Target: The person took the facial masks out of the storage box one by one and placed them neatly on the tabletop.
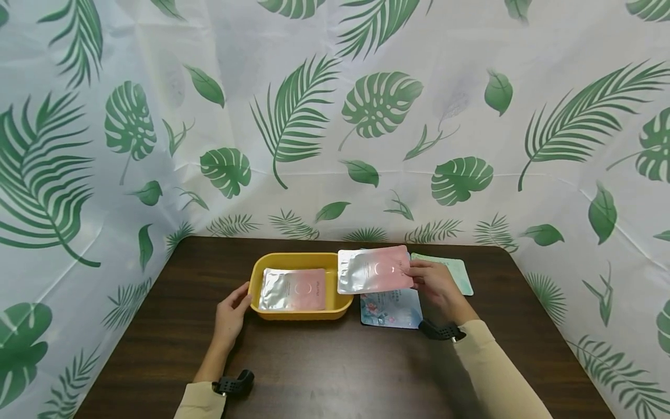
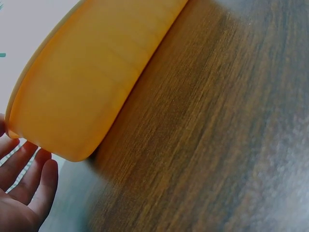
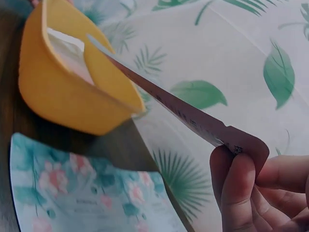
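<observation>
A yellow plastic bin [image 1: 300, 315] stands on the table, with a pink-and-silver sachet [image 1: 293, 289] lying flat inside it. My left hand [image 1: 230, 314] holds the bin's left end at the rim; in the left wrist view its fingers [image 2: 29, 169] meet the end wall. Between thumb and fingers, my right hand [image 1: 434, 285] pinches a second pink-and-silver sachet [image 1: 374, 269] by its right end. This sachet is raised, overlapping the bin's right end in the head view. The right wrist view shows it nearly edge-on [image 3: 178, 111].
A blue floral sachet [image 1: 391, 308] lies on the table right of the bin, partly under the raised sachet. Behind the right hand is a green sachet [image 1: 458, 273]. The dark wooden table [image 1: 335, 366] backs onto a leaf-patterned cloth [image 1: 314, 139].
</observation>
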The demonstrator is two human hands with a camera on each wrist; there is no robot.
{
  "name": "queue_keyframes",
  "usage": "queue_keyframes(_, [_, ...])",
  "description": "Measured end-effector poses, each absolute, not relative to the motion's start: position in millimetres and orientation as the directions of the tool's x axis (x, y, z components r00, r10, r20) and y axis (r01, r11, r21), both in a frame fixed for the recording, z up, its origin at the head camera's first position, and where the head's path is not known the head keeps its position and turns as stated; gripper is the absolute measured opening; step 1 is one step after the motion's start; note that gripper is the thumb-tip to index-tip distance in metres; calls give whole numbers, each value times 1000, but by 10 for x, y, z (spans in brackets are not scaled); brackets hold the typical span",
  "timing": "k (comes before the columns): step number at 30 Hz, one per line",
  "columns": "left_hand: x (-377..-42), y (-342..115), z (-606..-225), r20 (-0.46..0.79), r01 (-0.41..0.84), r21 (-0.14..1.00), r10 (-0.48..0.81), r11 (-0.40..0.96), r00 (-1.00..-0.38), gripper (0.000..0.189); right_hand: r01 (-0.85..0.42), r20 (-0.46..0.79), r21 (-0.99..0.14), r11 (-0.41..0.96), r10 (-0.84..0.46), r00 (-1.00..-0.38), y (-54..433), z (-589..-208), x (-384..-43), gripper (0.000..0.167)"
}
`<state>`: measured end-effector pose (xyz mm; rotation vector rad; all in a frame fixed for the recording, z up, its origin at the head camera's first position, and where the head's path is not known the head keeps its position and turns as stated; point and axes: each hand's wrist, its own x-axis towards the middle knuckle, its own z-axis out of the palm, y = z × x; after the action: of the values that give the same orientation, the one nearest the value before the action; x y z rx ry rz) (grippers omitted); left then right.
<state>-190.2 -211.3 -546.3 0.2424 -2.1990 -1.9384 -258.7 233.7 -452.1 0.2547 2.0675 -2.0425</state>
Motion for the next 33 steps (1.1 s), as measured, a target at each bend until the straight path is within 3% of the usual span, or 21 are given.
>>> queue_keyframes(5, [-1917, -2112, -5476, 38, 5, 991, -252, 131, -967, 40, 277, -276, -961, -13, -44, -960, 2547, -4549, -2562, 38])
queue_keyframes(12, [-1911, -2098, -5493, 29, -2, 993, -252, 120, -967, 40, 318, -321, -943, 97, -11, -947, 2919, -4654, -2411, 46])
queue_keyframes(20, [-1900, -2089, -5502, 23, -6, 994, -247, 113, -969, 42, 355, -354, -929, 103, 33, -935, 3299, -4767, -2243, 45])
queue_keyframes(29, [-1907, -2097, -5502, 25, -4, 994, -267, 108, -963, 40, 401, -394, -888, 227, 77, -916, 3628, -4910, -2109, 58])
queue_keyframes(33, [-1913, -2103, -5495, 22, -8, 994, -269, 109, -963, 40, 422, -411, -879, 222, 97, -907, 3739, -4977, -2080, 56])
